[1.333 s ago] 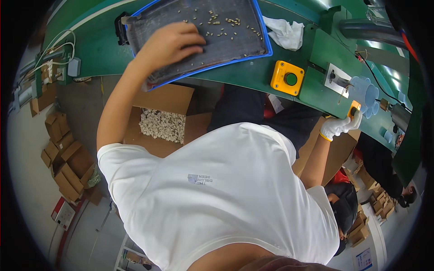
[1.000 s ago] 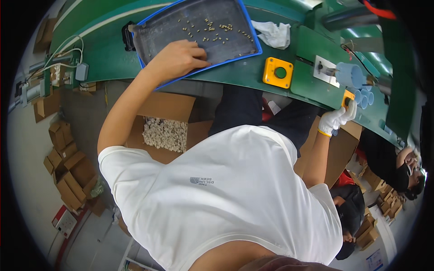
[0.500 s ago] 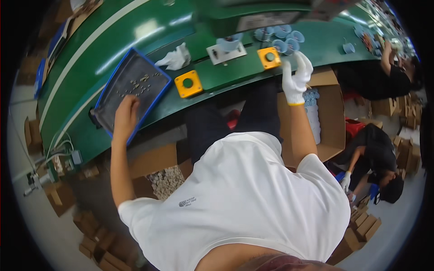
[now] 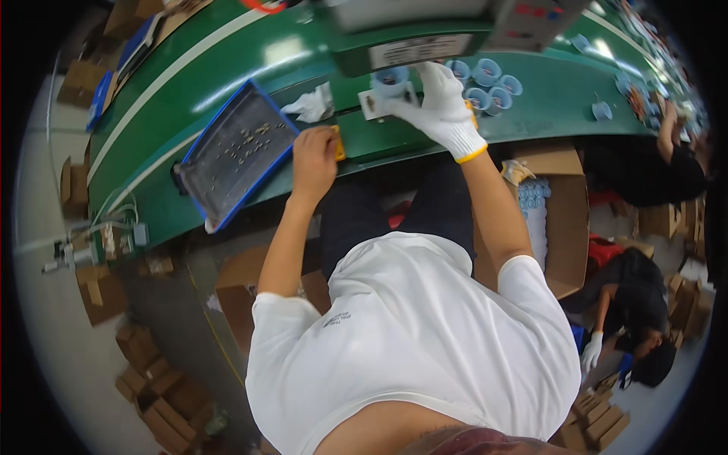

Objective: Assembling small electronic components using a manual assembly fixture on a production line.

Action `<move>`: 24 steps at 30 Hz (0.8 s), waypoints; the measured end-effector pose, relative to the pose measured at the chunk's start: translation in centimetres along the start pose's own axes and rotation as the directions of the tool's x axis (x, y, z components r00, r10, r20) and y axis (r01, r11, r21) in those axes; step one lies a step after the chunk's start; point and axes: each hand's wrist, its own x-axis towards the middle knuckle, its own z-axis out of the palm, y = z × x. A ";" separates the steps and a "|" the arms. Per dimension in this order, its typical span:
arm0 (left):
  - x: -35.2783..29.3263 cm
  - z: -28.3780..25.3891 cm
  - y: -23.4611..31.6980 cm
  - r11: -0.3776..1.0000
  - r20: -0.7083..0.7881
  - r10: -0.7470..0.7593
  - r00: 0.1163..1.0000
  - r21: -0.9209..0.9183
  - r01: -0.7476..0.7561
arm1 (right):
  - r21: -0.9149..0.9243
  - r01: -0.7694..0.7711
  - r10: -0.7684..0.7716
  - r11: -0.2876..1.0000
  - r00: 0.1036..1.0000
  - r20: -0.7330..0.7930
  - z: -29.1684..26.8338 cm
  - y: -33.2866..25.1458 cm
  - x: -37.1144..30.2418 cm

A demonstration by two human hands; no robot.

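My bare left hand is closed, with its fingertips at the left yellow button box. Whatever its fingers may pinch is too small or hidden to make out. My white-gloved right hand is beside a light blue cup in the fixture under the machine head. Its thumb and fingers are apart, the thumb stretched below the cup; some fingertips are hidden by the machine, and contact is unclear. The white fixture plate shows under the cup. Left of my left hand lies a blue-rimmed tray with several small metal parts.
The machine head overhangs the green bench. Several blue cups stand right of my glove. A crumpled white cloth lies behind the tray. An open carton stands below. Other people work at the right.
My left hand has moved right, from over the tray to the left button box. My right hand has moved left, from near the group of cups to the cup under the machine head.
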 end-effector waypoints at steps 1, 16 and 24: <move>0.5 0.6 0.1 1.000 -0.021 0.015 1.000 0.026 -0.015 | 0.014 -0.039 0.038 0.999 0.998 0.046 1.3 0.1 0.6; 2.2 2.5 1.4 0.998 -0.046 -0.069 0.997 -0.019 0.068 | -0.121 -0.461 0.467 0.879 0.884 0.022 -6.6 22.3 11.3; 1.0 2.2 0.4 0.989 -0.052 -0.138 0.989 0.055 0.141 | -0.509 -0.274 0.468 0.816 0.831 0.301 -7.8 24.4 6.7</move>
